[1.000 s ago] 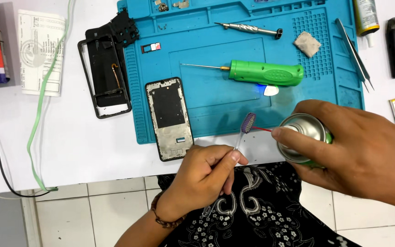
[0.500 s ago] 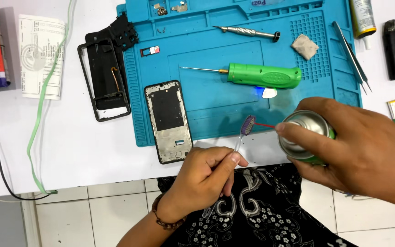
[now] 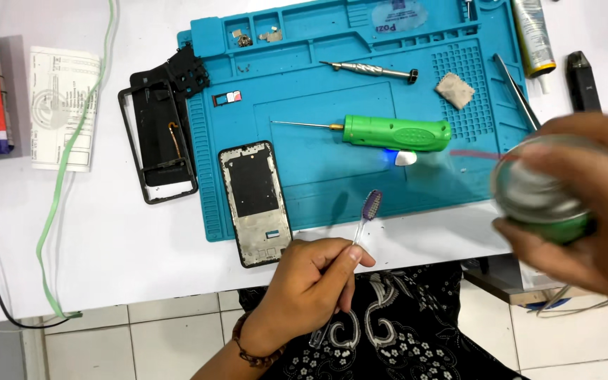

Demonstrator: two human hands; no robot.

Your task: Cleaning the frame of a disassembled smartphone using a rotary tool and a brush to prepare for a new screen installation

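Left hand [image 3: 311, 281]: fingers closed together on the clear plastic handle of a small toothbrush with purple bristles [image 3: 369, 206]; the bristle head stands up and away from the grip, out past the fingertips, over the near edge of the blue silicone work mat [image 3: 332, 151].
Right hand [image 3: 589, 211]: wrapped tight around a round metal spray can with a green body [image 3: 543, 193], top end toward the camera; the picture is blurred here, so the exact finger placement is hard to tell.
Nozzle straw: thin red tube [image 3: 474, 153] runs from the can toward the left-hand side, its tip well apart from the bristles.
Brush to can: apart, not touching; the brush head lies to the left of and slightly lower than the can.
Phone frame: black rectangular mid-frame with metal inner plate [image 3: 255, 203] lies flat just beside the left-hand grip, up and to its left, half on the mat.
Second part: black open bezel with attached plate [image 3: 160, 137] lies farther left, off the mat, on the white table [image 3: 107, 239].
Other tools on mat: green-handled electric screwdriver [image 3: 395, 132], slim metal screwdriver [image 3: 367, 69], tweezers [image 3: 517, 91].
Progress, as judged: phone already taken apart and laid out; brush and can both in hand, frame not yet touched by the bristles.
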